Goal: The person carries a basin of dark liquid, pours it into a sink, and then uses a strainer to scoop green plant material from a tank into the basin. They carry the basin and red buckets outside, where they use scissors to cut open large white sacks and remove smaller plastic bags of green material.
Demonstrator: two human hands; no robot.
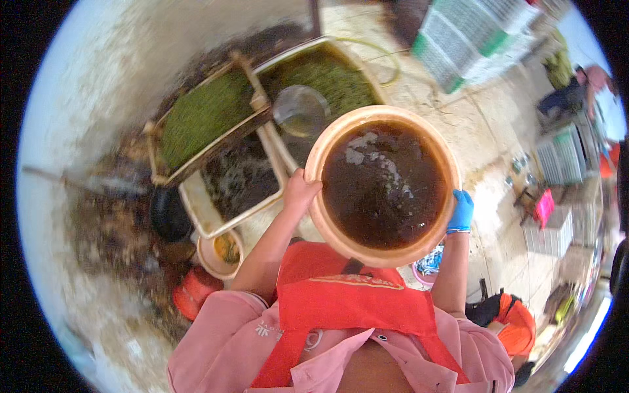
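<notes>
A wide orange basin point(443, 159) sits dead centre, held up in front of the person's chest and filled nearly to the brim with dark brown liquid point(383, 187) carrying a few pale patches of foam. The bare left hand point(299, 192) clamps the rim at nine o'clock, thumb hooked over the edge, fingers curled underneath. The right hand point(462, 209), in a blue glove, grips the rim at about four o'clock, fingers wrapped round the outside.

Just beyond the basin at eleven o'clock lies a round metal scoop point(301, 111), resting on a pale trough point(275, 62) packed with green strands. Farther out at ten o'clock a wooden-framed tray point(196, 118) of the same green stuff sits tilted over a second trough point(196, 209) holding dark water. At eight o'clock a small bowl point(219, 252) stands on the floor, with a black pan point(168, 213) just beside it. A red apron point(327, 295) hangs below the basin at six o'clock. White and green crates point(458, 39) are stacked well apart at one o'clock.
</notes>
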